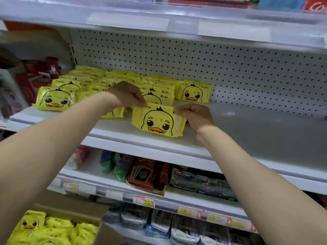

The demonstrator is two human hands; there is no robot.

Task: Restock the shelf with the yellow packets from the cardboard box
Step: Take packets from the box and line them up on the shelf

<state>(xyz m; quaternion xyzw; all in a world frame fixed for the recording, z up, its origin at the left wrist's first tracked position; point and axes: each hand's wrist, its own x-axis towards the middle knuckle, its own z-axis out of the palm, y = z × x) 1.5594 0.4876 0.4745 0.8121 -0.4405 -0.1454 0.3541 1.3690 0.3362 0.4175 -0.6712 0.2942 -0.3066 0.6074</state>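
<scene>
- Left hand [126,95] pinches the top-left corner of one yellow packet [157,122]; the cardboard box [79,209] sits well below this hand.
- Packet spans between both hands with its long axis left-right. It appears to rest on the shelf [247,128], just ahead of the stocked packets [193,92].
- Right hand [194,117] pinches its top-right edge; both hands are equally near.
- Bare shelf continues rightward.

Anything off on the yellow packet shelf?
No damage or spill. The held packet stands alone ahead of the rows, pinched at its top corners by left hand and right hand. The front-left packet sits slightly skewed.
</scene>
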